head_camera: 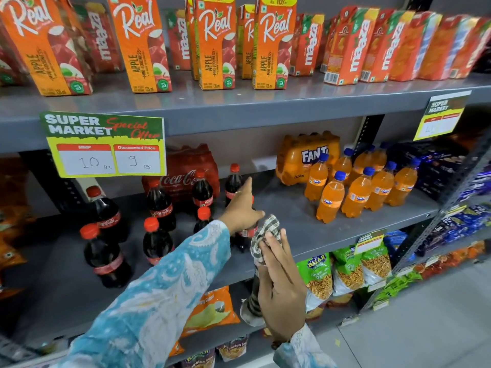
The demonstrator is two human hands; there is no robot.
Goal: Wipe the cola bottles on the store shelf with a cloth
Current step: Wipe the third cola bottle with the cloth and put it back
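right hand [281,285] pinching striped cloth [265,235], left hand [243,208] gripping cola bottle [243,235], grey metal shelf [318,221], store aisle

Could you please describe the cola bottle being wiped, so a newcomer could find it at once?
Find the middle grey shelf under the green price sign. Among the red-capped cola bottles, it is the cola bottle at the front right. Unlike its neighbours, the left hand grips it, with the striped cloth against it.

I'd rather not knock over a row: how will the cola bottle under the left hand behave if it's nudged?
The cola bottle looks full, so probably heavy for its size. Tall and narrow, it may tip into close neighbours. Smooth plastic could slip under the left hand.
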